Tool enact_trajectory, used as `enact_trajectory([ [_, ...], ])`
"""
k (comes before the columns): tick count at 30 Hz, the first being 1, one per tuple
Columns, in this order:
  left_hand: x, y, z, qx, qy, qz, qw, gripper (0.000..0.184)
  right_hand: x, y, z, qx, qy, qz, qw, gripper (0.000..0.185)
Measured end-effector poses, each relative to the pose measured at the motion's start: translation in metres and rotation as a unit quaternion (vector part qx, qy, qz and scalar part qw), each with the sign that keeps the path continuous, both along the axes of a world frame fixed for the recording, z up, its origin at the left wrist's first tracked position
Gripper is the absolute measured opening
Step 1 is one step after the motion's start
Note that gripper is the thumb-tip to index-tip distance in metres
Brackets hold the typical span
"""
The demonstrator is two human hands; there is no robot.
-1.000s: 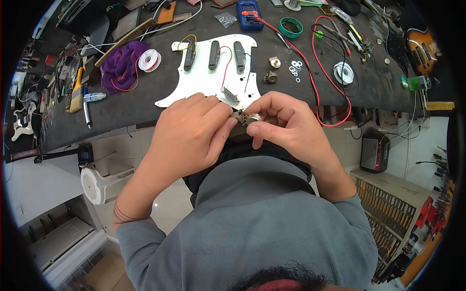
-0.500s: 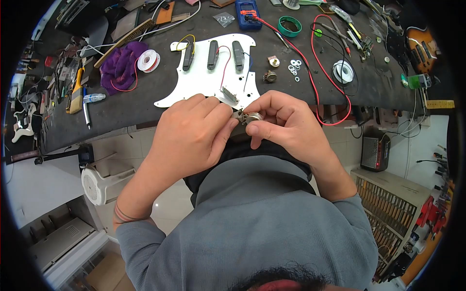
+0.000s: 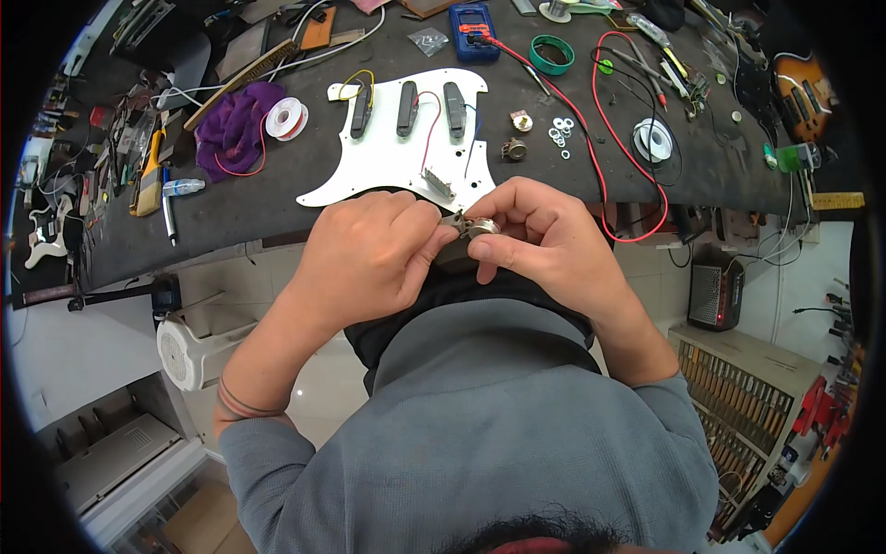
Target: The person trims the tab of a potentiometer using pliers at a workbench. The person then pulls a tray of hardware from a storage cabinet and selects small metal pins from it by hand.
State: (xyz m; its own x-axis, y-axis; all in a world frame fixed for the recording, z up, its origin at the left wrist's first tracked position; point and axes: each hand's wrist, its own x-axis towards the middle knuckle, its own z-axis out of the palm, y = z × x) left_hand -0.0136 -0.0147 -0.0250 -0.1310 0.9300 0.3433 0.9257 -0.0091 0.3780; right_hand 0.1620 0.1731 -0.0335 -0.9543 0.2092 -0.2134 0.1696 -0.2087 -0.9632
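My right hand pinches a round metal potentiometer between thumb and fingers. My left hand is closed on a small metal piece that meets the potentiometer's lugs; its exact shape is hidden by the fingertips. Just beyond both hands lies a white pickguard with three dark pickups, yellow, red and dark wires, and a metal switch. Right of the pickguard rest another potentiometer, a smaller round part and several washers.
A blue multimeter with red and black leads, green tape and a wire spool lie farther back and right. On the left are a purple cloth, a red wire spool and a brush.
The view has shifted slightly, so the bench items sit a little differently in frame. My left hand's fingers have moved slightly; both hands keep hold of their parts.
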Motion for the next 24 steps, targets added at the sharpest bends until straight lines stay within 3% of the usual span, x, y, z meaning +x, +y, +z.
enact_trajectory([
  [11, 0.001, 0.002, 0.001, -0.047, 0.027, 0.017, 0.998, 0.013, -0.001, -0.001, -0.005, -0.012, 0.017, -0.022, 1.000, 0.027],
  [16, 0.001, 0.003, 0.016, 0.022, 0.074, 0.046, 0.996, 0.017, 0.008, 0.006, -0.001, 0.009, 0.040, -0.016, 0.999, 0.026],
  [21, -0.093, -0.022, -0.008, 0.081, 0.049, 0.178, 0.979, 0.018, 0.025, 0.012, -0.003, 0.024, 0.076, -0.052, 0.995, 0.025],
  [24, -0.172, -0.030, -0.023, 0.044, 0.140, 0.253, 0.956, 0.025, 0.039, 0.024, -0.003, 0.004, 0.075, -0.060, 0.995, 0.024],
])
